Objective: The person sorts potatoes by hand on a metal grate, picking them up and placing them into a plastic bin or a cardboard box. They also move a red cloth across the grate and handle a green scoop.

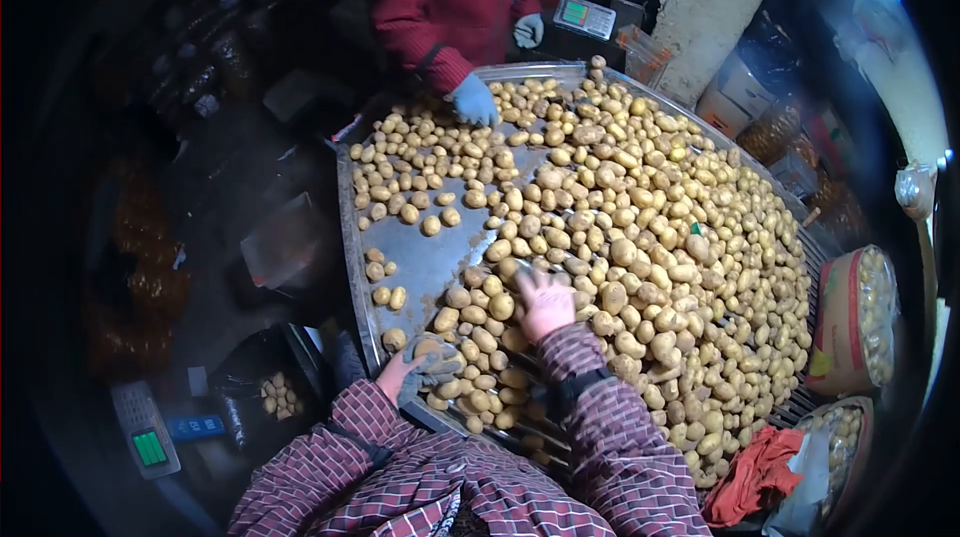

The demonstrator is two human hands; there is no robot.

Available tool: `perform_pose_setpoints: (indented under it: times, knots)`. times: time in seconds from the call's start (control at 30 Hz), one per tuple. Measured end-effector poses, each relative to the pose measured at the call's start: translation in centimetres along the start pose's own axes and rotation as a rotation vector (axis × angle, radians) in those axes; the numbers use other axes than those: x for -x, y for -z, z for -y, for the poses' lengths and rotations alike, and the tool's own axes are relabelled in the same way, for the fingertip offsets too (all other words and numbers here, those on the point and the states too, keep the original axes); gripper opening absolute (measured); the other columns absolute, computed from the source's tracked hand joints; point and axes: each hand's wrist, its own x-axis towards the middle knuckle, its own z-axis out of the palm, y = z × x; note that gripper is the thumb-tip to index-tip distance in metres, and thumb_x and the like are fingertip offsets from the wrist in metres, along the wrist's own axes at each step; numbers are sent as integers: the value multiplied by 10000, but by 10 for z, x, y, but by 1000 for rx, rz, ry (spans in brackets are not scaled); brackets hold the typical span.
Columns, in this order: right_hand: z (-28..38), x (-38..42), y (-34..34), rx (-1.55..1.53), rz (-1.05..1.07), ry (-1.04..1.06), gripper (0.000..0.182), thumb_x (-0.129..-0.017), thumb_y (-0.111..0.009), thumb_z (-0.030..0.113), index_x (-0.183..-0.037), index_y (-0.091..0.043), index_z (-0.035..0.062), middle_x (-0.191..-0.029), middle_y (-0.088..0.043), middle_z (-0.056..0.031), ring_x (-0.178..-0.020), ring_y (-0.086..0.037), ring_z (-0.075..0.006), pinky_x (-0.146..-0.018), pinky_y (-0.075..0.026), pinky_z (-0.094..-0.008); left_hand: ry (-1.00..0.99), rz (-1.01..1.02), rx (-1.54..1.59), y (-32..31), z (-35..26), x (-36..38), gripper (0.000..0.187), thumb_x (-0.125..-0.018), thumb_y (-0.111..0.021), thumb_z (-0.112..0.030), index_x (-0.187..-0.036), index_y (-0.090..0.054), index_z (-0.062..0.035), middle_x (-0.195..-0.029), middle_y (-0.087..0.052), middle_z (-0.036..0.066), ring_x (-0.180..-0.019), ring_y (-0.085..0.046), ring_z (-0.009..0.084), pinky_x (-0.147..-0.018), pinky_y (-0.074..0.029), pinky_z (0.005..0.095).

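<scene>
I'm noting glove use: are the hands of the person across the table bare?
No, light-blue gloves cover both that person's hands, one at the potatoes and the other apart from them.

potatoes (640,267): too many to count; scales (586,17): 2; red cloth (752,478): 1; co-worker (455,2): 1

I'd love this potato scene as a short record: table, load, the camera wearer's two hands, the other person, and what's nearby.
table: grey metal top, rimmed, partly bare on the left
load: heaped round yellow-brown potatoes
left hand: grey-gloved, at the heap's near edge; grip unclear
right hand: on the heap; fingers blurred
other person: red sleeve, light-blue-gloved hand at far-side potatoes
nearby: crumpled red cloth, lower right; pale scale with green display, lower left
</scene>
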Motion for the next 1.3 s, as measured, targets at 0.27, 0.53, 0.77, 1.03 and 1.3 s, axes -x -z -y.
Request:
perform_pose_setpoints:
  times: [0.27, 0.53, 0.77, 1.03, 1.3]
  knots:
    - [-10, 50, 26, -169, -370, -4, 187, -759, -642, 238, -875, -580, 105, -750, -585, -81, -733, -593, -282, -668, -487, -400, 16, 3, 117, 3, 13, -11, 388, -928, -510, -74, -1297, -411, -4, -1200, -565, 117, -1053, -599, 248, -906, -510, 387]
    - [-90, -62, -29, 272, -232, -329, 318, -776, -626, 322, -972, -604, 73, -945, -621, -113, -934, -593, -274, -780, -485, -408, -85, 104, -6, 14, 22, -14, 518, -850, -612, -53, -1323, -405, -7, -1233, -547, 109, -1093, -558, 216, -971, -443, 364]
    - [-6, 20, 23, -837, 104, 118, 442, -786, -627, 450, -1010, -631, 69, -970, -648, -175, -933, -614, -330, -833, -483, -396, 63, 407, 857, -25, 2, -16, 549, -915, -479, -228, -1390, -294, -25, -1404, -366, 163, -1277, -384, 344, -1075, -316, 530]
    - [-114, -111, 24, -164, -423, -216, 449, -786, -627, 333, -1167, -573, 101, -1163, -548, -157, -1080, -521, -330, -938, -412, -432, 212, 468, 633, -3, 43, -39, 417, -932, -500, -272, -1274, -419, -48, -1201, -533, 171, -1052, -579, 320, -873, -517, 442]
    - [-103, -110, 21, -93, 81, -501, 522, -853, -516, 483, -1192, -561, 89, -1127, -593, -185, -1118, -536, -330, -937, -438, -402, 165, 582, 384, -34, 6, -21, 562, -902, -555, -262, -1348, -351, 11, -1305, -479, 158, -1144, -536, 298, -947, -479, 397]
